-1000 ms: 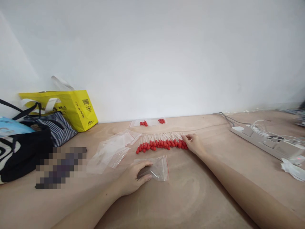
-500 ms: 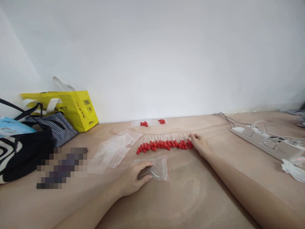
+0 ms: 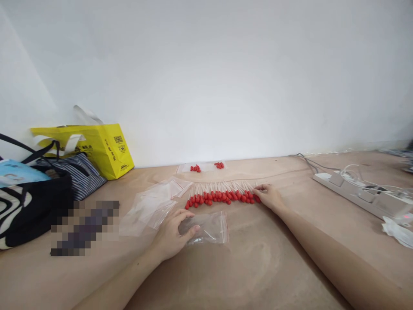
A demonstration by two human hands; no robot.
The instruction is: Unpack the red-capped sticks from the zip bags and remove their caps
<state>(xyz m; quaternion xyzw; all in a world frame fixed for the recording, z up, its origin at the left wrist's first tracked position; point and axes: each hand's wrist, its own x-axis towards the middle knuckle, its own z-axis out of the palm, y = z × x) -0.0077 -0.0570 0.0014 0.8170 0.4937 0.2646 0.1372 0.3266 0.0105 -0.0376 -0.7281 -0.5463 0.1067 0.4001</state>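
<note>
A row of thin pale sticks with red tips, like large matches, lies across the table, tips towards me. At its right end my right hand has its fingers drawn together on a red-tipped stick; the hand partly hides the exact grip. A clear zip bag lies flat in front of the row, its red-lined mouth to the right. Over the bag's left end rests my left hand, thumb and fingers spread apart.
More clear zip bags lie fanned out at left. Behind the row, a bag bears two red-tipped clusters. A yellow bag, a black bag and a blurred-out dark object stand left; a power strip with cables lies right.
My left hand has slid left and its thumb and fingers have spread wider over the bag. My right hand has shifted slightly left and down, from the stick ends towards the red tips.
</note>
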